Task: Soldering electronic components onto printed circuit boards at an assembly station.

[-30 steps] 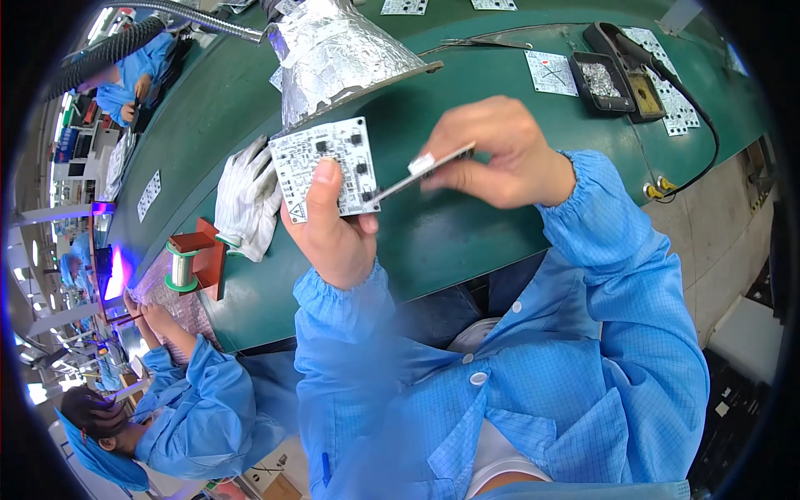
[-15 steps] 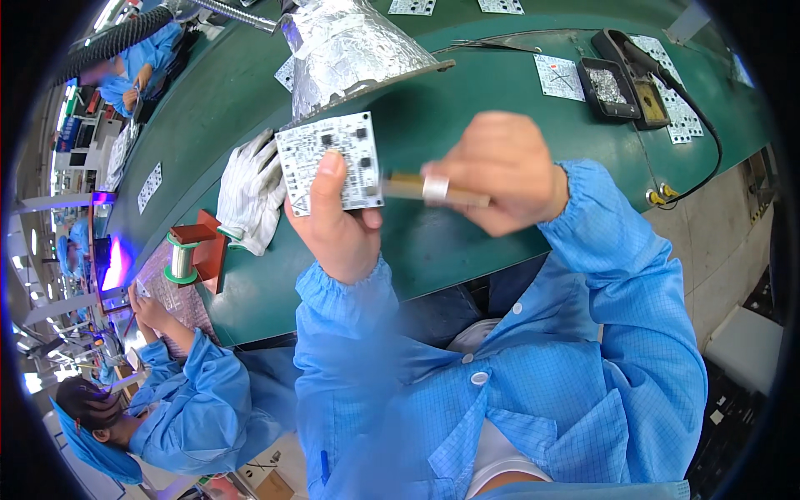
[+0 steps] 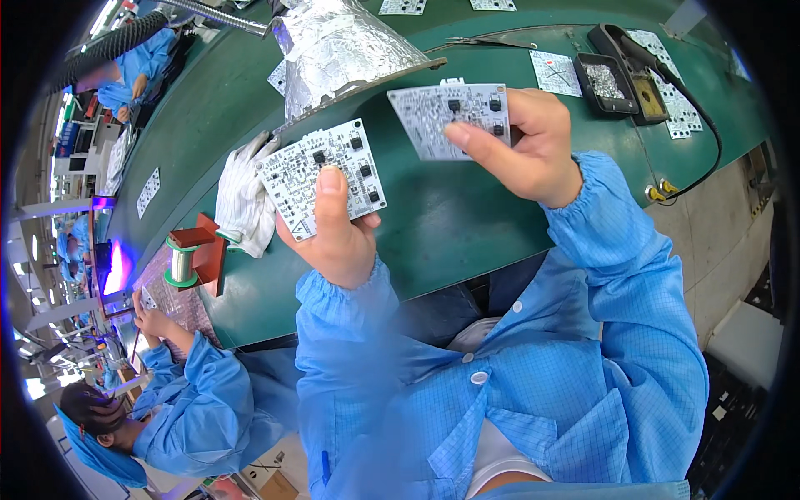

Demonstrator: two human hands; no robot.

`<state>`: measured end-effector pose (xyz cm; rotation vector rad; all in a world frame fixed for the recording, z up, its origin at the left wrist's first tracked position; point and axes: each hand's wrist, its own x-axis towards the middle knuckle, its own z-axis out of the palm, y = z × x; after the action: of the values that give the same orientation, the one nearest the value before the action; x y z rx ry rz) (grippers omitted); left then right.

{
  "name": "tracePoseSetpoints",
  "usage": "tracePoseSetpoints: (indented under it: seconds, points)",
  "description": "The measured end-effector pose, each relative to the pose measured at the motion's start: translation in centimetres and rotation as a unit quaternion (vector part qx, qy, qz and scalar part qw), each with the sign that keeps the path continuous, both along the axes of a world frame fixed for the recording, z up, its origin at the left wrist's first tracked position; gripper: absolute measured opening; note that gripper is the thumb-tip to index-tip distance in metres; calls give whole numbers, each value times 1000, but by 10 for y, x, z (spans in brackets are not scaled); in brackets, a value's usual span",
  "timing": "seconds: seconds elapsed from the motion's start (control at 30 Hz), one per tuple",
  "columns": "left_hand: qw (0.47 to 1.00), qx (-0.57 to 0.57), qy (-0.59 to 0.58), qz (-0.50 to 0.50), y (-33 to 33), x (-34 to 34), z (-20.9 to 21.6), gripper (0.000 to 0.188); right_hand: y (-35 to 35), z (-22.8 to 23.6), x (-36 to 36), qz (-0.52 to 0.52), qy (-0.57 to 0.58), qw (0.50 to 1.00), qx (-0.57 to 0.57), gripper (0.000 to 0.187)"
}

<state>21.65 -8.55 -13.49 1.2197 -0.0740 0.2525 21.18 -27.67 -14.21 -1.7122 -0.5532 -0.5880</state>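
Observation:
My left hand (image 3: 335, 229) grips a white circuit board (image 3: 312, 185) with black components, its thumb pressed flat on the board's face and the fingers behind. A second, similar circuit board (image 3: 433, 125) is pinched in my right hand (image 3: 533, 150), thumb in front, its other fingers mostly hidden at the back. Both boards are held up over the green bench, face toward me, a short gap between them. The right-hand one is slightly blurred and tilted.
Beyond the boards stands a foil-covered cone (image 3: 346, 54). White gloves (image 3: 246, 196) and a solder wire spool (image 3: 182, 260) lie left. At right are a soldering iron holder (image 3: 612, 79), tweezers (image 3: 492, 43) and more boards (image 3: 557, 73). A co-worker (image 3: 196, 396) sits at lower left.
My right hand has turned its circuit board from edge-on to face-on and raised it slightly, away from the left one. The left-hand board has tilted and shifted a little lower.

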Motion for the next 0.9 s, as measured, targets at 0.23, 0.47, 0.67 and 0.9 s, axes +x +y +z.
tracePoseSetpoints:
  seconds: [0.23, 0.47, 0.67, 0.9]
  points:
    - [999, 1, -32, 23, 0, -1, -3, 31, 0, 2, -2, 160, 90, 981, 54, 19]
    - [999, 23, -16, 38, -2, -2, -3, 32, 2, 1, -2, 138, 147, 979, 40, 20]
    - [999, 11, -17, 44, -3, -1, -2, 32, 1, 1, -1, 184, 115, 975, 48, 19]
    - [999, -4, -12, 38, -5, 1, -1, 31, -2, 5, 2, 128, 248, 949, 148, 20]
